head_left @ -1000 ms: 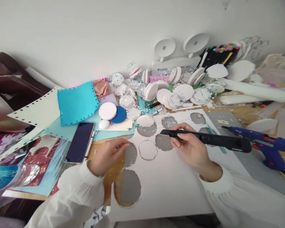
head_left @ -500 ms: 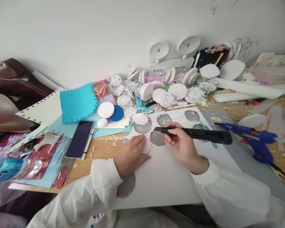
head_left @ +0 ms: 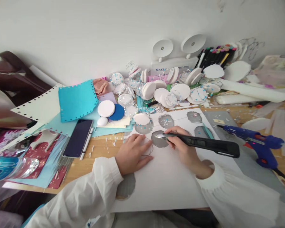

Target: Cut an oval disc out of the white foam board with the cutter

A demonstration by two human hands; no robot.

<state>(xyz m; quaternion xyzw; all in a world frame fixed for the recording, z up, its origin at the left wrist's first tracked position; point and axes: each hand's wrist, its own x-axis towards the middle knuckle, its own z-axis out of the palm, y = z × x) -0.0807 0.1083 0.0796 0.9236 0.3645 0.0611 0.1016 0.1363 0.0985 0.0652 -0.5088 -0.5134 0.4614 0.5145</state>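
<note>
A white foam board (head_left: 166,183) with several round holes lies on a grey mat (head_left: 228,126). My left hand (head_left: 134,154) rests flat on it, fingers stretched out, beside a drawn or scored circle (head_left: 149,148) that they partly cover. In my right hand (head_left: 181,147) is a black utility knife (head_left: 209,145), gripped near its front end. Its silvery blade points left, over one of the grey-showing holes, apart from the circle's line.
A blue glue gun (head_left: 258,142) lies at the right. White foam discs (head_left: 180,91), some wound with beaded wire, crowd the back along the wall. A phone (head_left: 78,138), a white pen (head_left: 86,144), coloured sheets (head_left: 78,99) and a water bottle (head_left: 13,167) are at the left.
The knife's tip has come slightly down and right, and its handle has swung lower. My left hand stays on the board. The whole view has shifted a little.
</note>
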